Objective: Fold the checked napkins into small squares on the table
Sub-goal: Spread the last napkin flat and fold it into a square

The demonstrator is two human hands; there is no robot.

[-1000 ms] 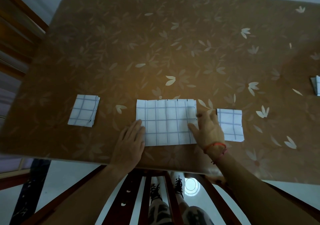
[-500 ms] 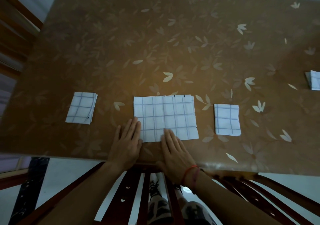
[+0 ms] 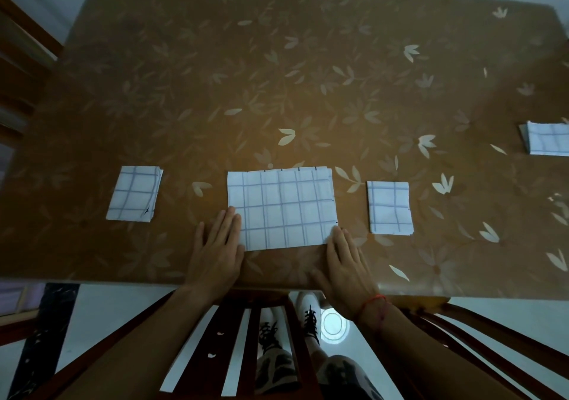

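As L hand (image 3: pixel 215 247), R hand (image 3: pixel 346 264) flank napkin (image 3: pixel 281 208), leaf-print table (image 3: pixel 308 76), pale floor (image 3: pixel 107 322)

The tabletop (image 3: pixel 277 76) is amber-brown, printed all over with pale cream leaves and fainter tan flower sprigs. The half-folded napkin (image 3: pixel 281 208) is white with a thin blue-grey check and small black ticks along its far edge. The left folded square (image 3: pixel 134 194), right folded square (image 3: pixel 389 208) and far stack (image 3: pixel 548 139) carry the same check. The thread bracelet (image 3: pixel 372 301) is red. The chair slats (image 3: pixel 234 347) are dark reddish-brown, over a pale whitish floor (image 3: pixel 107 316).
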